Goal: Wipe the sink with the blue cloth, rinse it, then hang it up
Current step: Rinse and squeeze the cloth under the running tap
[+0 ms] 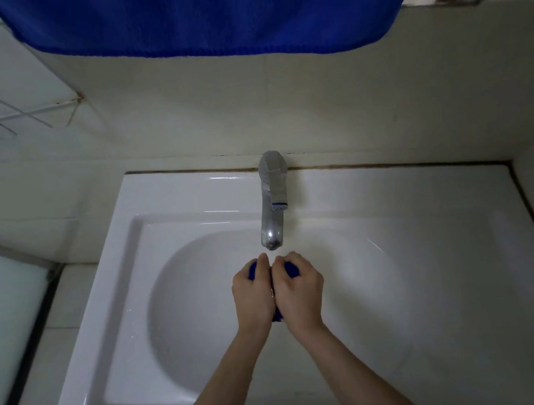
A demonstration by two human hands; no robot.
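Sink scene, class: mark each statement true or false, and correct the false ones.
1. Both hands grip the blue cloth. True: left hand and right hand are closed on it.
2. The cloth lies flat on the rim. False: it is bunched between the hands over the sink.
3. A blue towel hangs above the tap. True.
4. The hands are beside the sink. False: they are over the basin, just in front of the spout.

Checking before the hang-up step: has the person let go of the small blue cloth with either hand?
No: the left hand and right hand are both closed around the blue cloth above the sink basin.
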